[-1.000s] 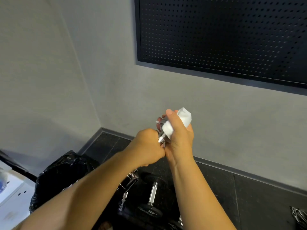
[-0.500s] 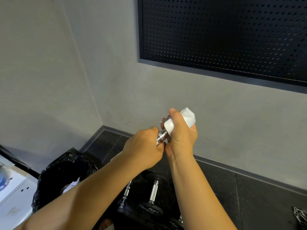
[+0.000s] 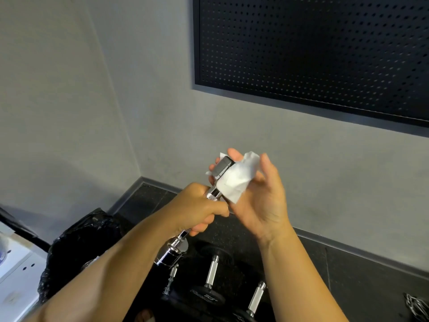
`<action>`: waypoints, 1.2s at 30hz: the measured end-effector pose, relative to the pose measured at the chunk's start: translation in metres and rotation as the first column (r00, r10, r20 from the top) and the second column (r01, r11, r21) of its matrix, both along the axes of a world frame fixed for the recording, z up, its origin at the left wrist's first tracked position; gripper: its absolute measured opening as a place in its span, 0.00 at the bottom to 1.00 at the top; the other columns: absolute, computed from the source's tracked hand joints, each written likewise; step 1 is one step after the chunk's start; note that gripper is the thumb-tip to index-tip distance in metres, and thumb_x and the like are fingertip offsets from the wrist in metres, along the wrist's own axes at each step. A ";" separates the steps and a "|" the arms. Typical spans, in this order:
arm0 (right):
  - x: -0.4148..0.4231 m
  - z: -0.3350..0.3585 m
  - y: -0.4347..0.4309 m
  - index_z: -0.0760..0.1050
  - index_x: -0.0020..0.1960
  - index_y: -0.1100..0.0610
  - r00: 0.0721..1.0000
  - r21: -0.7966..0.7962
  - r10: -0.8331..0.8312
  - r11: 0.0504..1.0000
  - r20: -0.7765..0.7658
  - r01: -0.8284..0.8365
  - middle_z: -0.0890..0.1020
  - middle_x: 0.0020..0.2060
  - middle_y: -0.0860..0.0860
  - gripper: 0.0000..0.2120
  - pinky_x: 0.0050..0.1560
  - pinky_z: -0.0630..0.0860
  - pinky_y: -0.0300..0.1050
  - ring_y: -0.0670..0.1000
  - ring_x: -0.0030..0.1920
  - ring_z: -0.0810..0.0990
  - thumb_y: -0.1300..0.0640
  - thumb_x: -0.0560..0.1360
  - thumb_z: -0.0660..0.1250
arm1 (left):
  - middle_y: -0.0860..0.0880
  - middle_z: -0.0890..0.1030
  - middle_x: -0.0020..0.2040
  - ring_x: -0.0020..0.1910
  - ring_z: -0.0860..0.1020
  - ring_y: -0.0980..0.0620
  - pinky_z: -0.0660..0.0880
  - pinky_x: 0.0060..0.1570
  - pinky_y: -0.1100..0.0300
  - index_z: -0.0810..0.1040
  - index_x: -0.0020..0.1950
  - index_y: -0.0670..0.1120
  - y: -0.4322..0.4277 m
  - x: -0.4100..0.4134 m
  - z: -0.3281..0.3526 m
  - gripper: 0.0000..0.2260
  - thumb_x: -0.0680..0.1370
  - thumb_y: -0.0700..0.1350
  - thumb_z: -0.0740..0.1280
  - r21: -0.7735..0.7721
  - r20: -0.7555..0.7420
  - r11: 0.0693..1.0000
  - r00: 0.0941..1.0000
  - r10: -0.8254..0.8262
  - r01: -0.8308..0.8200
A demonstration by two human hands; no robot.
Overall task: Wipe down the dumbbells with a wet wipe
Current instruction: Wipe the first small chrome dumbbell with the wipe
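Above the floor dumbbells, your left hand grips the chrome dumbbell; your right hand, half-open, presses the wipe on its far end.

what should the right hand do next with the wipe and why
Probably close the right hand back around the wet wipe and twist it over the dumbbell's upper end. That hand is open, the wipe only draped over the end and part of the dark head bare, while the left hand grips the chrome handle firmly enough to brace a twist.
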State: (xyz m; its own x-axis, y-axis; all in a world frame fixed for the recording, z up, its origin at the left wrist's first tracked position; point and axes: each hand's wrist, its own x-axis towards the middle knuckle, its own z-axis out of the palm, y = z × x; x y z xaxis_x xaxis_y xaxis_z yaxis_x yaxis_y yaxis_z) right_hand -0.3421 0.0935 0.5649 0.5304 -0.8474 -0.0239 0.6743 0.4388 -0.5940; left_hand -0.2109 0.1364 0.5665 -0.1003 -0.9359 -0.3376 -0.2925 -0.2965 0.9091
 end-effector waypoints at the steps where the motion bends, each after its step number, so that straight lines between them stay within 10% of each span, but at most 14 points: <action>1: -0.006 0.000 0.000 0.72 0.64 0.63 0.997 -0.001 0.072 0.997 0.041 -0.072 0.77 0.57 0.61 0.38 0.70 0.63 0.59 0.61 0.59 0.76 0.47 0.59 0.77 | 0.52 0.62 0.21 0.19 0.59 0.54 0.59 0.22 0.63 0.66 0.29 0.48 0.002 0.000 -0.004 0.16 0.73 0.36 0.67 -0.028 -0.008 1.000 1.000 0.011 -0.011; 8: -0.016 0.002 0.005 0.67 0.70 0.62 0.974 -0.208 0.165 0.958 -0.156 -0.195 0.80 0.57 0.63 0.41 0.61 0.75 0.53 0.59 0.59 0.79 0.52 0.62 0.79 | 0.49 0.62 0.22 0.20 0.59 0.52 0.59 0.23 0.63 0.72 0.36 0.37 0.015 -0.001 -0.019 0.07 0.72 0.34 0.67 -0.170 -0.037 0.985 0.999 0.013 -0.020; 14: -0.009 0.025 0.003 0.76 0.59 0.66 0.870 -0.226 0.106 0.944 -0.482 -0.241 0.82 0.52 0.62 0.24 0.54 0.78 0.52 0.57 0.53 0.81 0.53 0.69 0.74 | 0.52 0.63 0.21 0.20 0.60 0.53 0.60 0.23 0.62 0.68 0.26 0.49 0.020 -0.002 -0.018 0.18 0.73 0.34 0.67 -0.217 -0.049 0.974 0.997 0.052 -0.061; 28: -0.012 0.014 0.013 0.73 0.62 0.69 0.962 -0.065 0.053 0.995 -0.269 -0.073 0.77 0.60 0.68 0.22 0.63 0.74 0.53 0.62 0.60 0.77 0.56 0.73 0.63 | 0.53 0.62 0.20 0.19 0.58 0.53 0.57 0.25 0.59 0.65 0.24 0.50 0.020 -0.002 -0.016 0.22 0.73 0.32 0.64 -0.216 -0.085 0.972 0.994 0.071 -0.088; 36: -0.003 0.038 0.004 0.78 0.54 0.63 0.728 -0.151 0.044 0.968 -0.684 -0.200 0.82 0.50 0.64 0.27 0.52 0.79 0.52 0.57 0.46 0.81 0.47 0.62 0.74 | 0.51 0.61 0.21 0.21 0.58 0.52 0.58 0.26 0.59 0.64 0.26 0.48 0.021 -0.007 -0.022 0.18 0.72 0.36 0.67 -0.196 -0.069 0.973 0.992 0.108 -0.120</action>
